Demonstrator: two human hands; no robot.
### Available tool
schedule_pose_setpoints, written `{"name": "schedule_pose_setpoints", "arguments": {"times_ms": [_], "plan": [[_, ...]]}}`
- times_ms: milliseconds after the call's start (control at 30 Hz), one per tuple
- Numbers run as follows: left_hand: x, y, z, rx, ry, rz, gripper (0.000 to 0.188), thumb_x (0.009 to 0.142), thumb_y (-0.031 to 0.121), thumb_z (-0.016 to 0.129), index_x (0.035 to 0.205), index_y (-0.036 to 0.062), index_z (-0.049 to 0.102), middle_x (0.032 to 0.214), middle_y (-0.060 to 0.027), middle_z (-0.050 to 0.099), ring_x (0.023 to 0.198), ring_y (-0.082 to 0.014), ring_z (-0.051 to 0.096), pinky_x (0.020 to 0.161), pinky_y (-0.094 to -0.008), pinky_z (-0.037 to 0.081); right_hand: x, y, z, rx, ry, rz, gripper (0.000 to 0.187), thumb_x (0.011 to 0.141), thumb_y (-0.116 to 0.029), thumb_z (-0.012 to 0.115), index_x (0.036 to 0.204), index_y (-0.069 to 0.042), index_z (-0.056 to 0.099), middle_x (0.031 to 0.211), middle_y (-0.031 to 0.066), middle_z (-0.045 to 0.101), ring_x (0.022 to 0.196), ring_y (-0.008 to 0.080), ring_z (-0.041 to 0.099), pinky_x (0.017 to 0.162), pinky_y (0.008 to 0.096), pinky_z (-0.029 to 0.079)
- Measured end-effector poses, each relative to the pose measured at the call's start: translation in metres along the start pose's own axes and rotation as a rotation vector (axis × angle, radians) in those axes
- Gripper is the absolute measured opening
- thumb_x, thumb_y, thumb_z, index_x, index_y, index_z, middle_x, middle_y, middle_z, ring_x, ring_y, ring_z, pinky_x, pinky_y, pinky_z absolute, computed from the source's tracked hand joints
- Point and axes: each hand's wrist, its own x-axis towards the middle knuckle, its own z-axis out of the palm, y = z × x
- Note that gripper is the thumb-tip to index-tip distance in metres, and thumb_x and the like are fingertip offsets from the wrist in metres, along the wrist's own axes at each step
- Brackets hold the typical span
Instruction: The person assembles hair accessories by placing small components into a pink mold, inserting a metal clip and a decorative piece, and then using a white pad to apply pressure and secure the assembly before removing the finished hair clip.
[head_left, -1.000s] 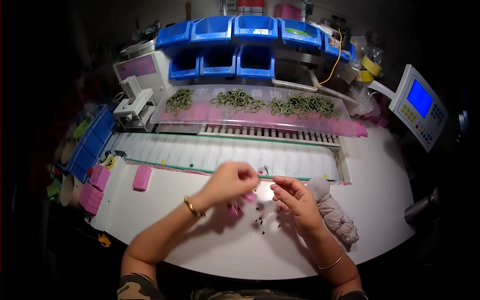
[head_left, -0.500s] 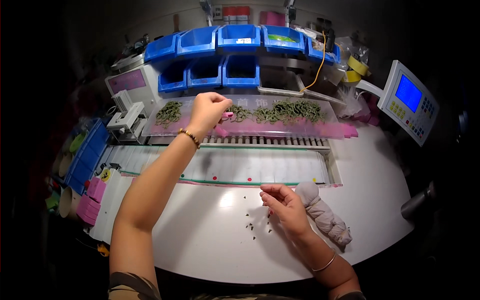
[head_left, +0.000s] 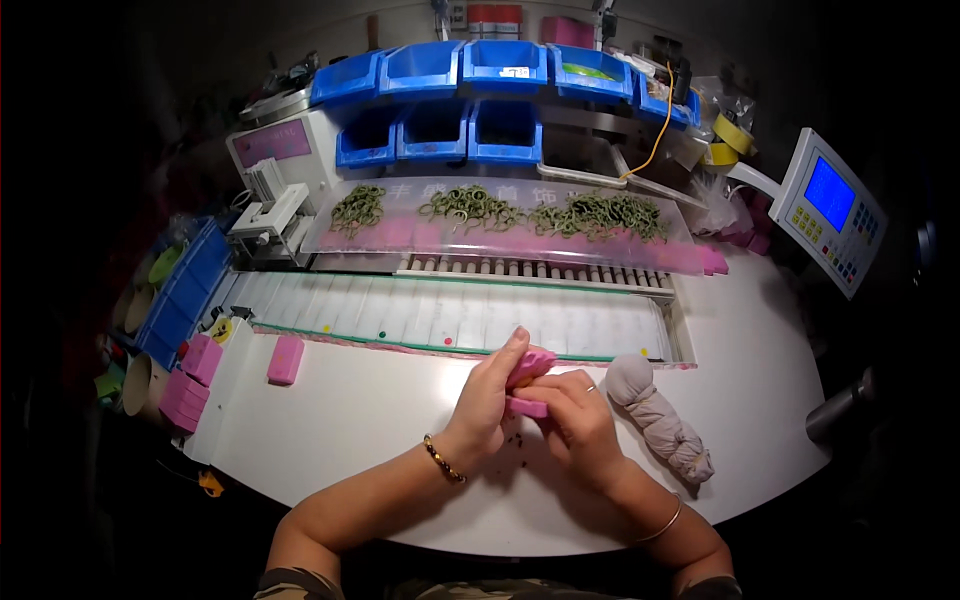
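Note:
Over the front middle of the table, my two hands meet around pink rubbery block pieces. My left hand (head_left: 480,405) is closed around them from the left, thumb pointing up. Its upper pink piece (head_left: 531,367) rises between the hands. Just below, a second pink piece (head_left: 527,408) sticks out by the fingers of my right hand (head_left: 582,425), which are bent and press in between the two pieces. Whether the pieces are joined is hidden by the fingers. Small dark crumbs (head_left: 517,440) lie on the table beneath.
A single pink block (head_left: 286,360) lies at left, near stacked pink blocks (head_left: 185,400). A grey cloth bundle (head_left: 665,420) rests beside my right hand. Behind are a white strip conveyor (head_left: 480,320), a translucent tray (head_left: 400,240) with green curled pieces (head_left: 600,215), blue bins (head_left: 505,130) and a control panel (head_left: 828,205).
My left hand has come down from above the tray with pink pieces and joined my right hand, whose fingers have closed in. The strips with coloured dots have shifted left. A pink block now shows at left.

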Motion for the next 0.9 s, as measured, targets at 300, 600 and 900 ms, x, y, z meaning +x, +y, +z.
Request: {"name": "schedule_pose_setpoints", "arguments": {"times_ms": [300,600,900], "plan": [[0.002,0.003,-0.005,-0.107,-0.106,-0.275,0.069,0.102,0.057,0.035,0.125,-0.0061,0.050,0.076,-0.0023,0.056,0.066,-0.0119,0.053,0.063,-0.0257,0.048,-0.007,-0.028,-0.008,-0.413,-0.085,-0.260,0.042,0.073,-0.003,0.062,0.114,0.001,0.068,0.124,0.0116,0.064,0.096,0.0237,0.062,0.083,0.0309,0.055],[0.002,0.021,-0.026,0.168,-0.005,-0.158,0.068,0.102,0.053,0.028,0.110,-0.0079,0.058,0.070,-0.0081,0.059,0.052,-0.0186,0.056,0.055,-0.0351,0.052,-0.030,0.003,-0.073,-0.596,-0.211,-0.039,0.058,0.078,-0.009,0.071,0.135,-0.006,0.056,0.140,0.0165,0.052,0.113,0.0289,0.060,0.092,0.0377,0.049],[-0.006,0.004,-0.020,0.276,-0.021,-0.040,0.061,0.103,0.044,0.027,0.118,-0.0057,0.059,0.076,-0.0072,0.062,0.059,-0.0139,0.057,0.056,-0.0303,0.052,-0.027,0.030,-0.091,-0.491,-0.309,0.282,0.078,0.070,0.011,0.068,0.143,-0.002,0.043,0.145,0.0293,0.039,0.107,0.0421,0.058,0.090,0.0431,0.048]]}}
